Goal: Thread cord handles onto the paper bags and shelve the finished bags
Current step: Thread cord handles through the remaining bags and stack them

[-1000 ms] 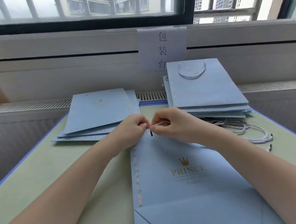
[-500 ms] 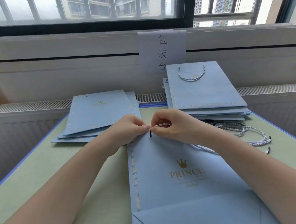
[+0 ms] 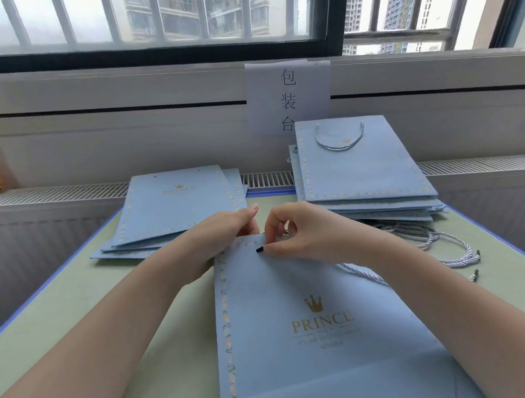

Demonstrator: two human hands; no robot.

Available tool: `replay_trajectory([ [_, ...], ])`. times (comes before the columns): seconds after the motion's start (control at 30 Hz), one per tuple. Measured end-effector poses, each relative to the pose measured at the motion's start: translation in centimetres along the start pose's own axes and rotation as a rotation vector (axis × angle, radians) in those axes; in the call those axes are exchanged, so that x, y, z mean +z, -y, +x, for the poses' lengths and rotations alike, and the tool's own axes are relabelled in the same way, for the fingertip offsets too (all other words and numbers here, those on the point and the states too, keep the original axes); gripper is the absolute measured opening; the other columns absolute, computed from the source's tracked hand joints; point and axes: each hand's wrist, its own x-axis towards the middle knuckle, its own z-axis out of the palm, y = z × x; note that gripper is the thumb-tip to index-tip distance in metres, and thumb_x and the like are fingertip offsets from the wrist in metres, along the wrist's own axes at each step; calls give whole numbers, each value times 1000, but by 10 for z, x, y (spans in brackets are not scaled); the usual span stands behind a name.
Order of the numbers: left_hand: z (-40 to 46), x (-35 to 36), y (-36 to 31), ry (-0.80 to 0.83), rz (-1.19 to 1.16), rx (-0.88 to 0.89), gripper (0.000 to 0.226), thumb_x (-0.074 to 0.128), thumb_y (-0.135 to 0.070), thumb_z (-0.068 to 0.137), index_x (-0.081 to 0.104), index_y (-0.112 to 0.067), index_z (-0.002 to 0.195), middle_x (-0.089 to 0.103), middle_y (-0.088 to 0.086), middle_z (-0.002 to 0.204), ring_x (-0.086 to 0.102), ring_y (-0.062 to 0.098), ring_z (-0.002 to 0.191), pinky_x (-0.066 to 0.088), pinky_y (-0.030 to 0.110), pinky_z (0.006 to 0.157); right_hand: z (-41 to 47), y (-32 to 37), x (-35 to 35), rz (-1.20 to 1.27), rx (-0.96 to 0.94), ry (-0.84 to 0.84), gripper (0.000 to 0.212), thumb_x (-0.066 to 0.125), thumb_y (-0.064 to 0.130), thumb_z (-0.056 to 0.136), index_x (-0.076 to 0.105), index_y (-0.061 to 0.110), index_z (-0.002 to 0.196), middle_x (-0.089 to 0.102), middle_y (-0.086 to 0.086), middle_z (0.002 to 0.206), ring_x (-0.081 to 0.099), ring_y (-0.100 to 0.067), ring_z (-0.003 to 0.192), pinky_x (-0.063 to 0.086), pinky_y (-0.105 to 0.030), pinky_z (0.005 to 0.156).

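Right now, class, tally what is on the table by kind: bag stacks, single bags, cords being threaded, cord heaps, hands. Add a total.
Bag stacks: 2, left stack, right stack
Single bag: 1
Cord being threaded: 1
Cord heap: 1
Hands: 2, left hand, right hand
Total: 7

the pale blue paper bag (image 3: 307, 303) i'm working on lies flat in the lower centre of the frame, gold crown and "prince" face up, its top edge away from me. a twisted white-and-blue cord (image 3: 364, 274) runs out from under my right wrist, its dark tip (image 3: 259, 250) lying at the bag's top edge. upper left, a stack of bags without handles (image 3: 176, 210) lies flat. upper right, a stack of finished bags (image 3: 361, 174), the top one showing its cord loop. loose cords (image 3: 436, 243) lie at centre right.
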Motion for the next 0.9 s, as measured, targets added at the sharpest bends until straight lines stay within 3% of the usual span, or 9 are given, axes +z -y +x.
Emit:
replay_trajectory([
  [0.07,-1,1,-1,-17,1,12,51,35,-44,100,51,-15,62,51,-7,49,46,7,41,36,16,44,-2,3,-4,45,10,49,9,68,25,85,64,19,81,48,26,50,43,6,49,31,-5,48],
  [0.17,-1,1,0,-40,8,31,53,35,-45,99,50,-14,59,49,-7,46,44,7,39,36,17,44,-2,4,-5,91,11,42,14,66,28,87,66,14,85,47,24,48,41,5,49,30,-6,48],
  [0.5,-1,3,1,-33,3,46,54,42,-46,97,45,-17,51,43,-3,48,39,10,40,34,19,44,0,4,8,-2,19,-34,23,72,35,80,64,14,83,55,3,79,43,-3,60,35,-17,57],
  [0.63,-4,3,-3,-23,-25,3,60,44,-50,94,48,-19,43,50,-1,45,46,11,37,38,19,42,0,3,2,-36,20,-43,24,72,38,79,59,17,77,52,8,71,44,-6,60,35,-21,59],
  [0.73,-8,2,-6,-38,-25,-2,57,45,-52,92,49,-14,50,52,1,45,48,13,36,40,17,40,-2,3,-11,-46,11,2,20,71,36,80,60,20,76,49,11,63,42,-4,57,35,-20,57],
  [0.9,-7,-3,-7,-196,116,63,56,44,-50,94,38,-15,50,41,2,44,37,17,36,32,17,41,-9,2,-37,-54,88,47,16,65,32,86,65,17,83,58,10,60,49,-4,52,40,-18,54],
])
